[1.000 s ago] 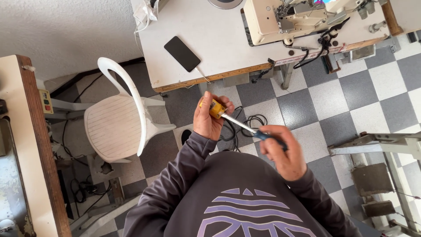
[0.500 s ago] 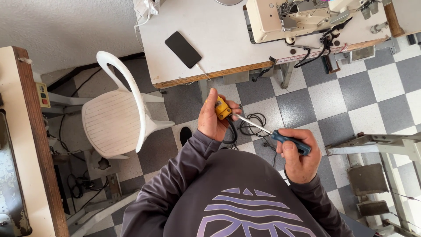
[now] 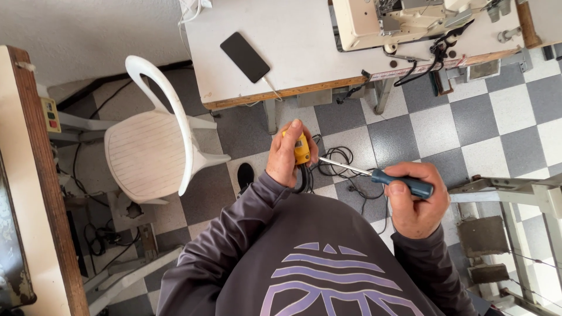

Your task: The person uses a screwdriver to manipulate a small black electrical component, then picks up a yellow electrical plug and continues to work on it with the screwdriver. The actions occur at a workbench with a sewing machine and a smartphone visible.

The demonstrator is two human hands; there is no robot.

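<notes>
We are looking down over our own chest, and everything is placing itself around the yellow part (image 3: 302, 149): our left hand (image 3: 288, 158) is closing around it, thumb up along its side, just above our grey sleeve. Our right hand (image 3: 413, 202) is wrapping tight on the blue handle of the screwdriver (image 3: 386, 177), off to the right of the yellow part, with the bright shaft running across to meet it; whether the tip is seated we cannot tell, the fingers are hiding that spot. In our judgement, doing this well is meaning keeping the shaft in line with the part, pressing in gently and bracing the left wrist so nothing is slipping. A black cable (image 3: 335, 164) is coiling on the checked floor just behind the yellow part. Beyond it, the white table (image 3: 293, 70) is carrying a dark phone (image 3: 244, 56) and a cream sewing machine (image 3: 398, 20). To the left of the part, the white chair (image 3: 153, 146) is standing with nothing on its seat. No boxes or bins are showing
</notes>
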